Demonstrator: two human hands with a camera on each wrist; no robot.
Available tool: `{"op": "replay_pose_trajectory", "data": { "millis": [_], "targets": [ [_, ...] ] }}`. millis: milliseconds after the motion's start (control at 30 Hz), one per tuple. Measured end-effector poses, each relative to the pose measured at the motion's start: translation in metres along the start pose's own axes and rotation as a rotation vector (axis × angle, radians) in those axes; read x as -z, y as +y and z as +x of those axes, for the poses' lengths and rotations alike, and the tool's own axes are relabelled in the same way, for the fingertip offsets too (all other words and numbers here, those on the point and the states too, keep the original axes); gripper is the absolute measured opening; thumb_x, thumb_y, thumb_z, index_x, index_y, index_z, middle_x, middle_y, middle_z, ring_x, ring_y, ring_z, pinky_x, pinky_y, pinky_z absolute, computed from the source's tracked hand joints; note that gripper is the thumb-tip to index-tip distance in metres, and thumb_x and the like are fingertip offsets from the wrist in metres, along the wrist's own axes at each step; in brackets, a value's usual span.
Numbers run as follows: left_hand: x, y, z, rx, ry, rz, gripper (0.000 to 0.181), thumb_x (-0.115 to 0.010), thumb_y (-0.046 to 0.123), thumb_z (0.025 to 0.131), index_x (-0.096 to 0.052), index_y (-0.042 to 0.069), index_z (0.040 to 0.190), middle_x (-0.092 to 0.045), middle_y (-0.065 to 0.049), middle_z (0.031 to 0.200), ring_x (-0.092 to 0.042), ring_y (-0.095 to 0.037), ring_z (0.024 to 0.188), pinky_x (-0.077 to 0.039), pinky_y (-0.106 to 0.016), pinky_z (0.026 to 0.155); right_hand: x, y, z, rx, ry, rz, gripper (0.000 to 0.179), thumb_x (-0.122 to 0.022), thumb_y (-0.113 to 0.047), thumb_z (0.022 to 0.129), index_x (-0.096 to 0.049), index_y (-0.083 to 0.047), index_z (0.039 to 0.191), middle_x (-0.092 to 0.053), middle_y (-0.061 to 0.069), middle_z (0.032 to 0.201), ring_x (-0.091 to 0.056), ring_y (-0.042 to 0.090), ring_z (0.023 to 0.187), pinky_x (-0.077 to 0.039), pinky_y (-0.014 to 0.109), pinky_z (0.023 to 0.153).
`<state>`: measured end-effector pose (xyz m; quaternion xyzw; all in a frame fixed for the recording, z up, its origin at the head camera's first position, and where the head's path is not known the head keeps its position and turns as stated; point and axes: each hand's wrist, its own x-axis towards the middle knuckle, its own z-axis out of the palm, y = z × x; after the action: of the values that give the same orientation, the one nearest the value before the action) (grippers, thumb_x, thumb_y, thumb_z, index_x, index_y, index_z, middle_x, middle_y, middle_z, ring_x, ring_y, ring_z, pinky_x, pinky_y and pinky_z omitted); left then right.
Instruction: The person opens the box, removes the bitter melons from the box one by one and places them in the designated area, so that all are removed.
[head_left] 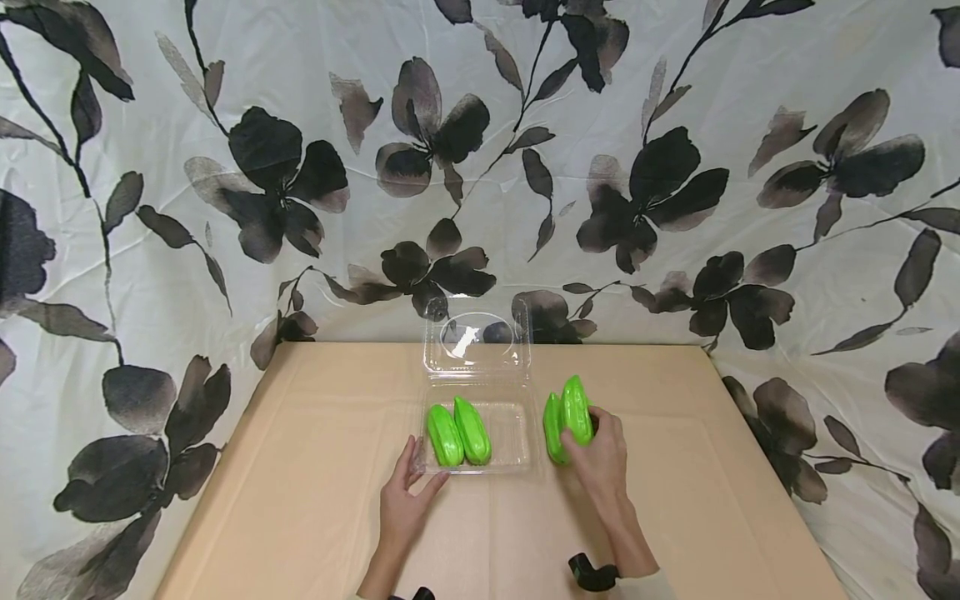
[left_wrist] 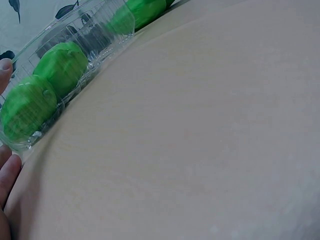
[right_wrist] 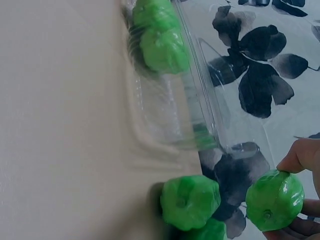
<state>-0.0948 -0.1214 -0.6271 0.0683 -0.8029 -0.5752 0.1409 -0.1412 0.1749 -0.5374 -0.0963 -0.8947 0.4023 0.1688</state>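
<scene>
Left grip partly closed, holding near-left corner of clear container; two green vegetables inside, just beyond grip. Loose vegetable on desk, just left of right grip. Right grip curled round held vegetable.

The box is clear, thin plastic, smooth and shiny, with little ridges in its sides. The green vegetables look like plastic, bumpy and very glossy, with bright spots of shine. The bench top looks smooth and mostly matt, like tan paper. The flowery cloth is wrinkly with a soft shine. The wrist camera looks like black plastic.
</scene>
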Motion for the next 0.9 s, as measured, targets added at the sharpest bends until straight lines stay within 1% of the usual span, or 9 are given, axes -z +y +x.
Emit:
{"op": "replay_pose_trajectory", "data": {
  "millis": [167,300,433,533,667,900],
  "targets": [
    [0.000,-0.001,0.001,0.000,0.001,0.001,0.088,-0.085,0.033,0.080,-0.041,0.012,0.153,-0.053,-0.006,0.151,-0.060,-0.025,0.130,-0.057,-0.023,0.100,0.005,0.007,0.003,-0.030,0.006,-0.015,0.059,-0.071,-0.017,0.081,-0.053,0.006,0.132,-0.057,0.023,0.119,-0.060,0.034,0.098,-0.056,0.043,0.080],
    [0.000,-0.002,0.001,-0.004,0.004,0.000,0.088,-0.086,0.032,0.080,-0.041,0.012,0.153,-0.053,-0.006,0.151,-0.061,-0.025,0.129,-0.057,-0.022,0.100,0.010,0.012,0.005,-0.058,-0.004,-0.020,0.060,-0.070,-0.018,0.082,-0.052,0.007,0.134,-0.056,0.024,0.122,-0.059,0.034,0.098,-0.055,0.042,0.080],
    [0.000,-0.002,0.001,-0.007,0.007,0.002,0.088,-0.086,0.032,0.080,-0.041,0.012,0.153,-0.054,-0.005,0.150,-0.061,-0.024,0.129,-0.057,-0.020,0.099,0.014,0.015,0.007,-0.068,-0.015,-0.012,0.061,-0.070,-0.019,0.083,-0.051,0.007,0.134,-0.055,0.025,0.123,-0.058,0.034,0.099,-0.054,0.042,0.081],
    [0.000,-0.003,0.000,-0.006,0.004,-0.005,0.088,-0.086,0.031,0.080,-0.041,0.012,0.153,-0.053,-0.004,0.151,-0.059,-0.024,0.131,-0.056,-0.020,0.100,0.016,0.018,0.008,-0.066,-0.004,-0.024,0.061,-0.071,-0.020,0.083,-0.051,0.007,0.134,-0.055,0.025,0.123,-0.058,0.034,0.100,-0.054,0.043,0.081],
    [0.000,-0.002,0.000,-0.006,0.000,-0.010,0.087,-0.085,0.031,0.081,-0.041,0.012,0.153,-0.053,-0.004,0.151,-0.056,-0.023,0.134,-0.056,-0.022,0.102,0.016,0.021,0.010,-0.057,0.016,-0.043,0.060,-0.070,-0.020,0.083,-0.052,0.007,0.133,-0.056,0.026,0.122,-0.059,0.036,0.100,-0.055,0.045,0.081],
    [0.000,-0.002,0.001,-0.008,0.001,0.007,0.088,-0.085,0.033,0.081,-0.040,0.012,0.153,-0.053,-0.004,0.151,-0.057,-0.023,0.133,-0.056,-0.024,0.102,0.019,0.027,0.012,-0.076,0.011,-0.033,0.060,-0.070,-0.019,0.084,-0.051,0.007,0.135,-0.054,0.026,0.126,-0.058,0.038,0.105,-0.055,0.048,0.086]
  ]
}}
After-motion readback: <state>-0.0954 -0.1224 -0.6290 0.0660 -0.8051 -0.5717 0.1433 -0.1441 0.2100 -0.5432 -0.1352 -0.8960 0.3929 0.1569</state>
